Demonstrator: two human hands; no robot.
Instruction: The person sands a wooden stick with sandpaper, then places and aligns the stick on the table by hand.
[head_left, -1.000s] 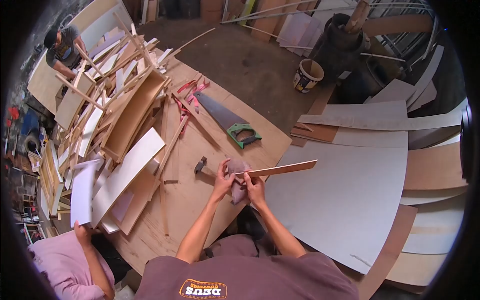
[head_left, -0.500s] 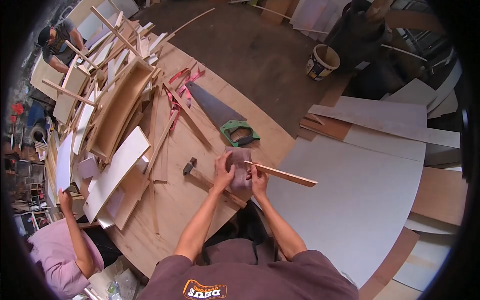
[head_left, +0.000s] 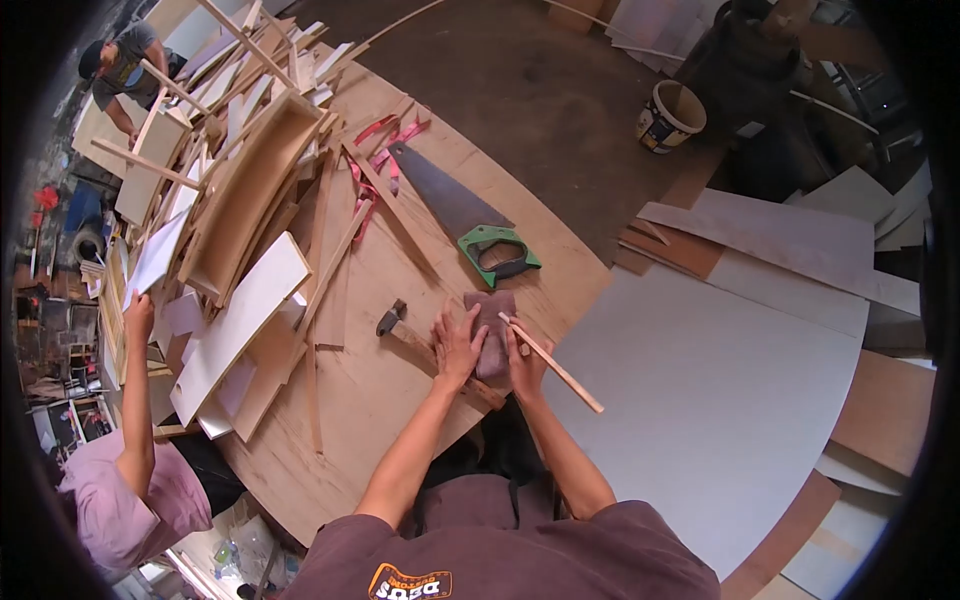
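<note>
My left hand (head_left: 457, 343) lies with fingers spread, its fingertips on a brownish-purple piece (head_left: 492, 362) that looks like folded sandpaper or cloth. My right hand (head_left: 527, 362) is closed on a thin wooden strip (head_left: 570, 380), which slants down to the right from its upper end over the purple piece. Left of my left hand is a hammer (head_left: 408, 340), its handle partly hidden under that hand and wrist. Just beyond the purple piece rests a handsaw (head_left: 497, 256) with a green handle, its blade pointing away to the upper left.
A plywood worktop (head_left: 380, 400) carries offcuts, pink ribbon (head_left: 382, 165) and a wooden trough (head_left: 245, 205). To the right lies a large pale board (head_left: 690, 400). One co-worker (head_left: 120, 490) holds a white panel (head_left: 165, 245); another person (head_left: 125, 70) works farther back. A bucket (head_left: 670, 117) stands beyond.
The wooden strip has swung so its free end points more toward me. My left fingers have spread flatter over the purple piece. The near co-worker's white panel has shifted up and away.
</note>
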